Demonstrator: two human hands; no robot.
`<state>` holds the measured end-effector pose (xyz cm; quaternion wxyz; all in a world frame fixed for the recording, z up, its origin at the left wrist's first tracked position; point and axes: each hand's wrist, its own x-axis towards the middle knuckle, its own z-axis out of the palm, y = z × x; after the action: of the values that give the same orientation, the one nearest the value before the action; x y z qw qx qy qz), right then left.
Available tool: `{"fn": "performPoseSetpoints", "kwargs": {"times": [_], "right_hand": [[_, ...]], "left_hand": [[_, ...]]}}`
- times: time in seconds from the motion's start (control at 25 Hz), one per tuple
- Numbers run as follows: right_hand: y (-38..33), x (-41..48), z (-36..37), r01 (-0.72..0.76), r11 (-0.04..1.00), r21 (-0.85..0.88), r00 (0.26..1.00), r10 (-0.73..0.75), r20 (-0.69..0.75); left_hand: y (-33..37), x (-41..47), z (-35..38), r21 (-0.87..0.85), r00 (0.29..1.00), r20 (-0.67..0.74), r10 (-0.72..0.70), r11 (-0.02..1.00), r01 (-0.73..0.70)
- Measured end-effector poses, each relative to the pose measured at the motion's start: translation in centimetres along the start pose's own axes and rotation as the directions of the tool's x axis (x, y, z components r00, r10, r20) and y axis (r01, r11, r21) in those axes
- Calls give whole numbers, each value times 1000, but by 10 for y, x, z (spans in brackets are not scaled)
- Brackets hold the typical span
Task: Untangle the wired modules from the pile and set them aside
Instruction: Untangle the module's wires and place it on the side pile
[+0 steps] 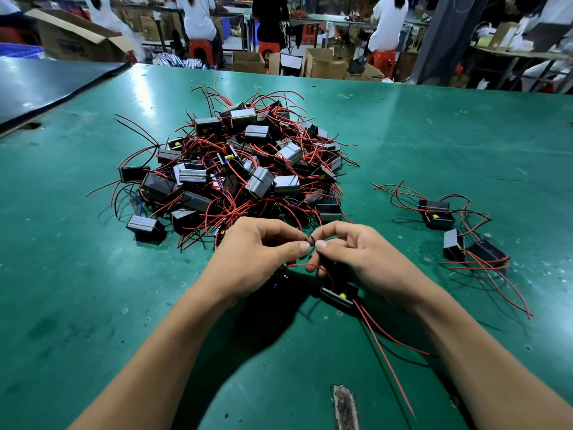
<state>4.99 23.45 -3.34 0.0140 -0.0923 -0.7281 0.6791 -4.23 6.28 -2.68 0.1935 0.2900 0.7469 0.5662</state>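
Two hands meet low over the green table (449, 128), just in front of the near edge of the pile (235, 169). The left hand (257, 256) has its fingers curled, with thumb and forefinger tips pressed together on a short stretch of black wire (311, 241). The right hand (356, 256) is curled the same way and pinches the same wire, so the two sets of fingertips nearly touch. A thin red wire (305, 266) loops between the hands below the pinch.

One module (338, 297), dark with a yellow part showing, sits under the right hand; whether it rests on the table cannot be told. Its red leads (387, 361) trail toward the near edge. A second dark body (280, 282) shows partly beneath the left hand; whether that hand holds it cannot be told.

The pile lies at mid-table: many grey and black modules heaped together, with red and black wires crossing over and between them.

To the right, well apart from the pile, a small group of separated modules (453, 243) lies on the table with wires spread loosely.

Beyond the table, people sit on red stools (198, 49) among cardboard boxes (325, 65).
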Motion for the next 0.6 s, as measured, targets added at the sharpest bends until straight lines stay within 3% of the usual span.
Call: {"fn": "performPoseSetpoints", "kwargs": {"times": [0.6], "right_hand": [[4,0,-4,44,999,3,998,-44,52]], "left_hand": [[0,0,2,-23,998,-57,0,1000,-1]]}}
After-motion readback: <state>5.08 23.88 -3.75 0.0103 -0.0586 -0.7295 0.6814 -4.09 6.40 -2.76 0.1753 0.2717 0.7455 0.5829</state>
